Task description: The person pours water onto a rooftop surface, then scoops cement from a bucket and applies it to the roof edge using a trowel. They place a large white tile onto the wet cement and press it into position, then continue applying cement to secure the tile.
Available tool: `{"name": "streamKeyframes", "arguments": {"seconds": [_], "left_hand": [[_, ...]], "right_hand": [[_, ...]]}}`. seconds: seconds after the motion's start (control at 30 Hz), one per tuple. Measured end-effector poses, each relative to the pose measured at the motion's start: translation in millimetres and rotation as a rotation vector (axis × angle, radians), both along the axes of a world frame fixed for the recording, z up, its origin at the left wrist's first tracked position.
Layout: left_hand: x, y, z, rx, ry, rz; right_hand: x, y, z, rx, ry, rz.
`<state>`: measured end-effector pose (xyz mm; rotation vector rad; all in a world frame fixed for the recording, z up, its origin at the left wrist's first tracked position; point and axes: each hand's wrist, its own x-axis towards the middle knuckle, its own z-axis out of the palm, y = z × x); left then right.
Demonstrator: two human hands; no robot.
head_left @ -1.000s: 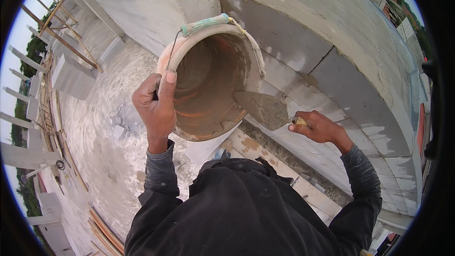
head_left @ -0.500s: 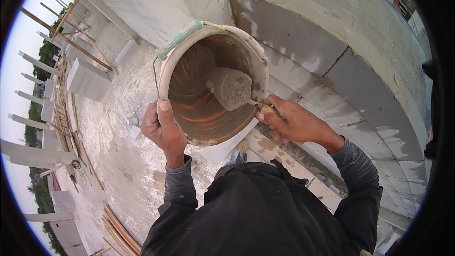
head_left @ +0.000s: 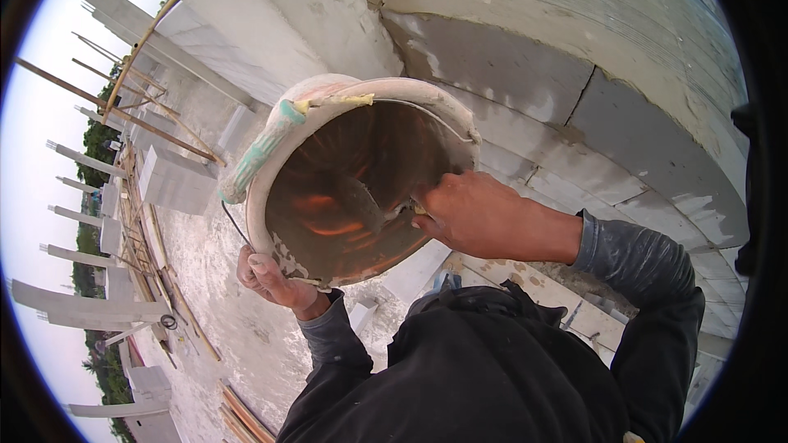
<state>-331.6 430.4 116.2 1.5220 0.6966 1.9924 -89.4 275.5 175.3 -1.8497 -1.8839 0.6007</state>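
A mortar-stained bucket (head_left: 261, 207) is tipped so that its mouth faces me. Its wire handle with a green grip (head_left: 261, 152) lies over the far left rim. My left hand (head_left: 277, 280) is closed on the bucket's near left rim, thumb on top. Inside, a trowel (head_left: 361, 201) rests against the wet grey-brown inner wall, its blade partly in shadow. My right hand (head_left: 460, 212) reaches over the near right of the mouth, fingers wrapped round the trowel's handle, which is mostly hidden.
A block wall (head_left: 566, 139) with smeared mortar curves along the right. A concrete column (head_left: 287, 16) stands behind the bucket. Below on the left lies a rough concrete floor (head_left: 213, 279), with bamboo poles (head_left: 152, 230) and pale blocks (head_left: 176, 180).
The bucket has tilted further and shifted slightly, with my left hand lower on its rim. My right hand has moved left into the mouth, taking the trowel deeper inside.
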Motion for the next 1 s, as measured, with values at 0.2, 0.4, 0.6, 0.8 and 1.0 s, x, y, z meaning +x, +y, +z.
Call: {"name": "streamKeyframes", "arguments": {"seconds": [0.2,0.4,0.6,0.8,1.0], "left_hand": [[-27,15,-24,0.169,0.151,0.152],[-8,0,-18,0.032,0.043,0.024],[27,-27,22,-0.136,-0.156,-0.184],[45,-35,42,-0.174,0.056,-0.187],[50,-35,46,-0.178,0.116,-0.290]], "right_hand": [[-25,-8,8,0.022,0.068,-0.014],[-50,-13,-14,0.203,0.423,-0.106],[-57,-16,-19,0.336,0.603,-0.176],[-14,-35,-10,0.135,-0.065,-0.467],[-11,-32,-26,0.209,-0.344,-0.403]]}}
